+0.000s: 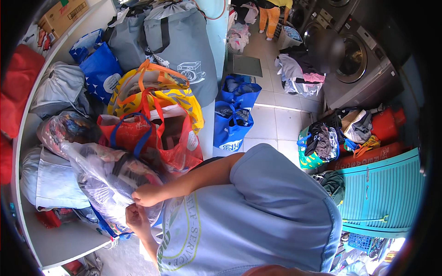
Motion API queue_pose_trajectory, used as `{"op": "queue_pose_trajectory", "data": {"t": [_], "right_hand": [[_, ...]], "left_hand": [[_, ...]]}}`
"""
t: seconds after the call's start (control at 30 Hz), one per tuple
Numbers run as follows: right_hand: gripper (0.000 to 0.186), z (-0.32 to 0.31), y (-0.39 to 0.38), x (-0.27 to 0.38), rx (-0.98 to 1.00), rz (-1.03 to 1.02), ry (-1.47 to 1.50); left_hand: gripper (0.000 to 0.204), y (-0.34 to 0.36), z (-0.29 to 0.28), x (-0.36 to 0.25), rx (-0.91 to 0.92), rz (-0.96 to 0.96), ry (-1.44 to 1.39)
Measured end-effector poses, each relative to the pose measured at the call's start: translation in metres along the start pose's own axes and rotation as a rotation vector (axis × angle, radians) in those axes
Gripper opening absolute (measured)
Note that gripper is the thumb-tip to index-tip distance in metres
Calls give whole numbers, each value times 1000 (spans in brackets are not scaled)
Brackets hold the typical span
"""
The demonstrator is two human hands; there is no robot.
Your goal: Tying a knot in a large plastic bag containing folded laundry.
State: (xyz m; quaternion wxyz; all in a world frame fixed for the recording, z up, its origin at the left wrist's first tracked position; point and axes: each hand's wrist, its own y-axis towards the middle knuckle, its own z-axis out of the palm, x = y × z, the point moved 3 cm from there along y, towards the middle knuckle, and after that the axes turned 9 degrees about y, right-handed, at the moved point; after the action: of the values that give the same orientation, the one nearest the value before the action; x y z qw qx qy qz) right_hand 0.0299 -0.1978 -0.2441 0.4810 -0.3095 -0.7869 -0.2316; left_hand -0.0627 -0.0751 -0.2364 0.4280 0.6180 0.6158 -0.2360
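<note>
A clear plastic bag of clothes lies against the shelf's front, at my left. Its gathered edge is at both my hands. My right hand is closed, with fingers pinched at the bag's plastic. Just below it, my left hand is also closed on the plastic, its fingers curled and close to the right ones. The exact bit of plastic between the fingers is too small to make out. Right behind the bag stands a red tote bag with red and blue handles.
A white shelf carries a yellow patterned bag, grey bags and a blue bag. Blue bags stand on the tiled floor. Farther off are a laundry heap, washing machines and another person. A teal cabinet stands right.
</note>
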Motion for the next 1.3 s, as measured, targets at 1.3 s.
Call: {"op": "queue_pose_trajectory", "data": {"t": [1.3], "right_hand": [[17, -1, -27, 38, 162, -342, 249]], "left_hand": [[37, -19, 10, -17, -370, 119, 522]]}}
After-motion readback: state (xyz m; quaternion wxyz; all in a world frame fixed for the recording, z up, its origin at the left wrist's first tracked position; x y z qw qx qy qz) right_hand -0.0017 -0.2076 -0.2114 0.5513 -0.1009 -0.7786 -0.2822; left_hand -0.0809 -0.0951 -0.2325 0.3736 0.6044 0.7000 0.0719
